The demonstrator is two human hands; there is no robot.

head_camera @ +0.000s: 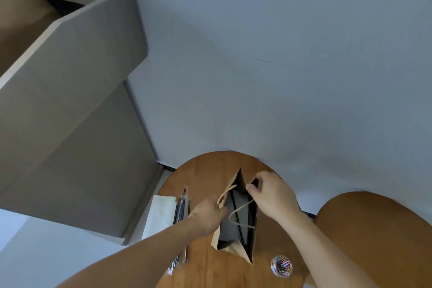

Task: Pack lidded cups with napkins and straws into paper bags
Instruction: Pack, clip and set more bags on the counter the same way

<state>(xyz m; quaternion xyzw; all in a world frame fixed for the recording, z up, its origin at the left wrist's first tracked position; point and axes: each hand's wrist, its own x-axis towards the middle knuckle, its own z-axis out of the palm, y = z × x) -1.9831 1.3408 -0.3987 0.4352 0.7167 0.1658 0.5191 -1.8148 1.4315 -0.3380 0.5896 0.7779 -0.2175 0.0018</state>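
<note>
On the round wooden table [205, 170] stood an open paper bag [237, 179], its mouth facing up. At the bag's left rim the left hand [205, 217] gripped the paper beside a cord handle [225, 195], fingers curled over the edge. At the bag's far right rim the right hand [271, 194] pinched the paper between thumb and fingers. Inside the bag a black straw [236, 214] leaned across something dark I could not make out. Left of the bag lay wrapped straws [181, 208], then white napkins [161, 213]. Near the bag's right corner sat a clear tub of coloured paper clips [281, 266].
</note>
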